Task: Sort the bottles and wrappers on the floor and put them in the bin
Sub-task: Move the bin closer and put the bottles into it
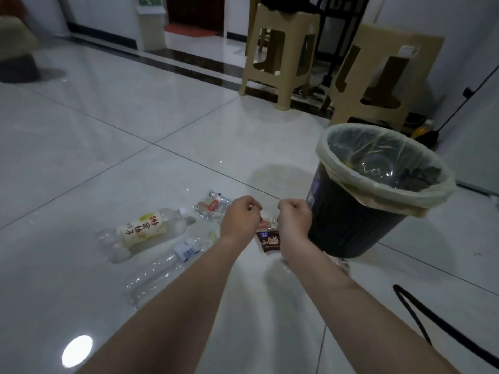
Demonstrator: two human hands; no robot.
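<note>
My left hand (240, 215) and my right hand (294, 218) hover side by side above the floor, both with fingers curled into fists; I see nothing held in either. Below and between them lies a brown wrapper (268, 241), with a red-and-white wrapper (263, 224) just above it. A clear wrapper with red print (212, 206) lies left of my left hand. Further left are a bottle with a yellow-white label (143, 229) and a clear bottle with a blue-white label (167, 265), both lying on their sides. The dark bin (348, 228) with a pale liner stands right of my right hand.
The bin holds a clear bottle (378, 164). Two beige plastic stools (280, 49) (378, 76) stand behind it. A black cable (432, 317) loops over the tiles at lower right. Something clear (343, 263) shows under my right forearm. Glossy white floor tiles (108, 130) stretch left.
</note>
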